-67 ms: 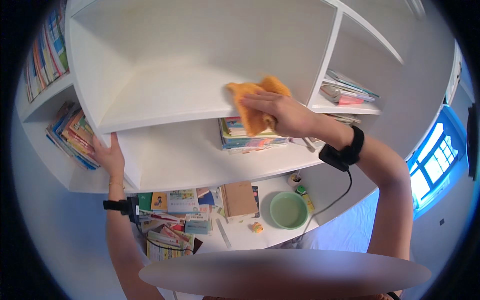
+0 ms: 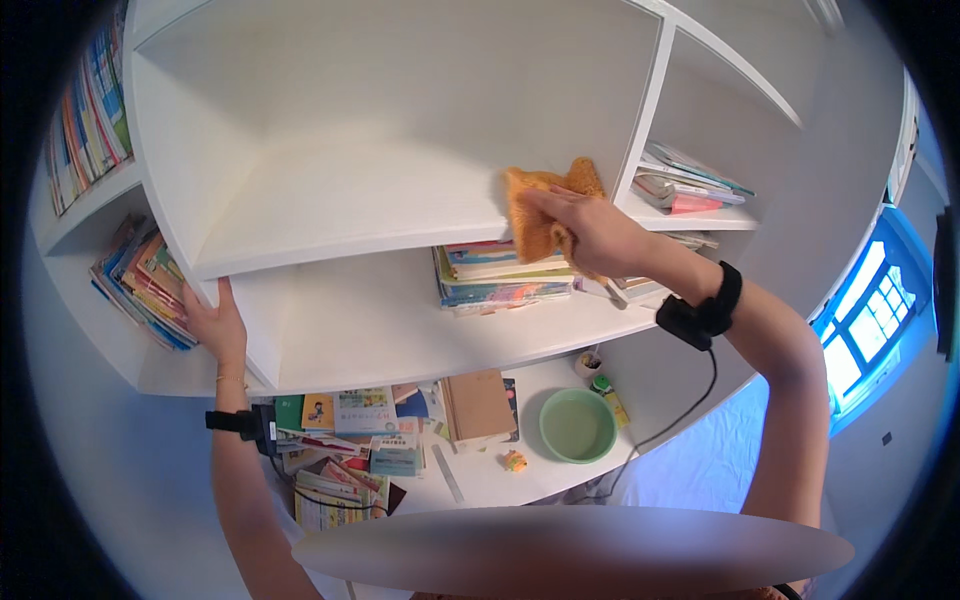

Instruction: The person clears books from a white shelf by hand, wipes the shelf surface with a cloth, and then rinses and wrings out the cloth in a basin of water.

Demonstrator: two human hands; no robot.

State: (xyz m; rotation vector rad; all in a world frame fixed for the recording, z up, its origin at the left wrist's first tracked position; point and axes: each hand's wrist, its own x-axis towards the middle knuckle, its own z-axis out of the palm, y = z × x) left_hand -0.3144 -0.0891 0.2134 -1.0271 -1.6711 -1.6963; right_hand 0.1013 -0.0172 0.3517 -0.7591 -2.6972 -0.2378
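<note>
My right hand (image 2: 600,238) presses an orange cloth (image 2: 537,228) onto the front edge of the upper white shelf (image 2: 370,200), towards its right end. The cloth is bunched under my fingers, and part of it drapes over the edge. On the left, my left hand (image 2: 218,328) grips the front edge of the upright shelf divider (image 2: 256,330), thumb and fingers on either side. Just left of that hand, a row of leaning books (image 2: 150,285) fills a side compartment. Under the cloth, a stack of books (image 2: 500,278) lies on the lower shelf.
A green basin (image 2: 578,425) of water stands on the desk below, beside a brown book (image 2: 478,408) and a small orange-yellow object (image 2: 514,461). Books and papers (image 2: 365,410) cover the desk's left part. More papers (image 2: 690,182) lie in the right compartment. A cable hangs from my right wrist.
My right hand and the cloth have slid to the right along the shelf edge. My left hand keeps its hold on the divider.
</note>
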